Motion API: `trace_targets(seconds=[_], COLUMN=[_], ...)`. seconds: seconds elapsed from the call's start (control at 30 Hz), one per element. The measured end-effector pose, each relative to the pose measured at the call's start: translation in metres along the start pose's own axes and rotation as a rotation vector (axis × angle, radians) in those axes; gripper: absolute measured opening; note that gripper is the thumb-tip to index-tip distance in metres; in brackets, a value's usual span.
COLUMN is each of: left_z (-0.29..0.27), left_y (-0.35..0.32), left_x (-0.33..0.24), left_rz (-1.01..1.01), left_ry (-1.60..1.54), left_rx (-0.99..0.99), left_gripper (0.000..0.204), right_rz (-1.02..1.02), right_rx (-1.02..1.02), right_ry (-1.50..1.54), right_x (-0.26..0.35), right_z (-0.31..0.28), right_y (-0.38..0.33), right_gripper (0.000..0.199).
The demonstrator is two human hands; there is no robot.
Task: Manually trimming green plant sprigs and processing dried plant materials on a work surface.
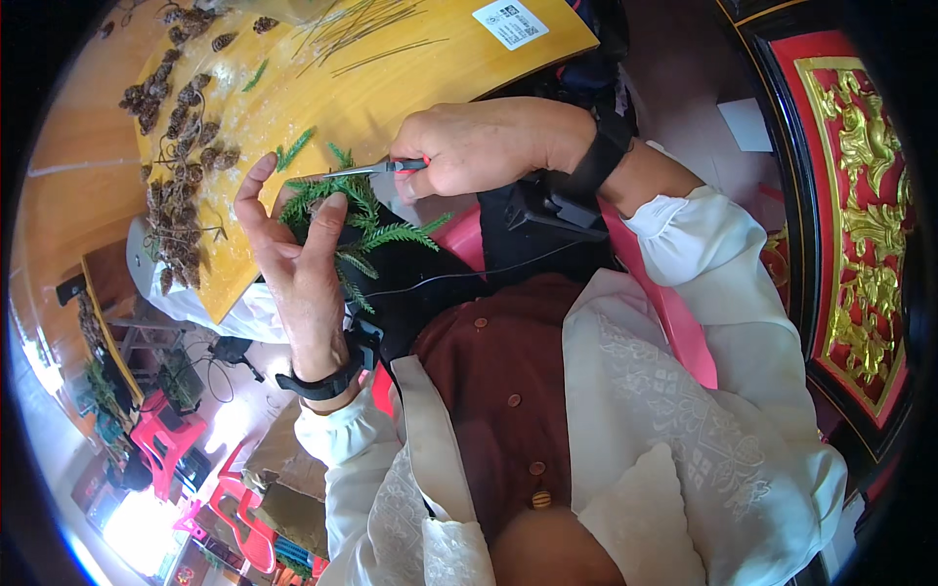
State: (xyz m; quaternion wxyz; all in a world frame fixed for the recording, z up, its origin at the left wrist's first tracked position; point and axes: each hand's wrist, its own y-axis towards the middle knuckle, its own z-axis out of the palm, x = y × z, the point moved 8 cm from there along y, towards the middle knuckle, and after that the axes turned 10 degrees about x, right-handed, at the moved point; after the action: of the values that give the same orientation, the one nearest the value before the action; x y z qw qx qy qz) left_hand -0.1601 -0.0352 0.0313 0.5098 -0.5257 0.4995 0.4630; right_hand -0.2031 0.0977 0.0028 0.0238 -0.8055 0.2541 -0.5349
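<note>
My left hand (305, 264) pinches a bunch of green artificial pine sprigs (399, 234) between thumb and fingers, with the index finger raised. The sprigs fan out to the right and downward over my dark-clothed lap, by the table's near edge. In my right hand (469, 146) is a pair of slim-nosed pliers (363, 170) with red and black handles. The silver jaws point left and lie across the top of the bunch, close to my left thumb. Whether the jaws grip a stem cannot be made out.
On the yellow table (430, 83) lie brown pine cones (181, 186) at the left, loose green sprig pieces (293, 148), thin wire stems (362, 34) and a white label (510, 23). Pink stools (166, 430) stand at the lower left. A carved red-and-gold panel (865, 225) is at the right.
</note>
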Motion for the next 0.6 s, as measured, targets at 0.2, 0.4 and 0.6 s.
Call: trace_targets(seconds=[0.2, 0.4, 0.6], left_z=[0.001, -0.004, -0.001], left_y=[-0.001, 0.002, 0.002], left_x=[0.007, 0.020, 0.016], left_rz=[-0.085, -0.162, -0.129], left_ry=[-0.096, -0.124, -0.191], left_rx=[0.045, 0.060, 0.054], left_gripper=[0.056, 0.057, 0.054], right_rz=[0.023, 0.000, -0.036], right_rx=[-0.093, -0.264, -0.339], right_ry=[-0.100, -0.232, -0.260], right_x=[0.005, 0.015, 0.027], right_z=[0.003, -0.004, -0.010], right_y=[-0.003, -0.011, -0.018], right_gripper=[0.023, 0.019, 0.017])
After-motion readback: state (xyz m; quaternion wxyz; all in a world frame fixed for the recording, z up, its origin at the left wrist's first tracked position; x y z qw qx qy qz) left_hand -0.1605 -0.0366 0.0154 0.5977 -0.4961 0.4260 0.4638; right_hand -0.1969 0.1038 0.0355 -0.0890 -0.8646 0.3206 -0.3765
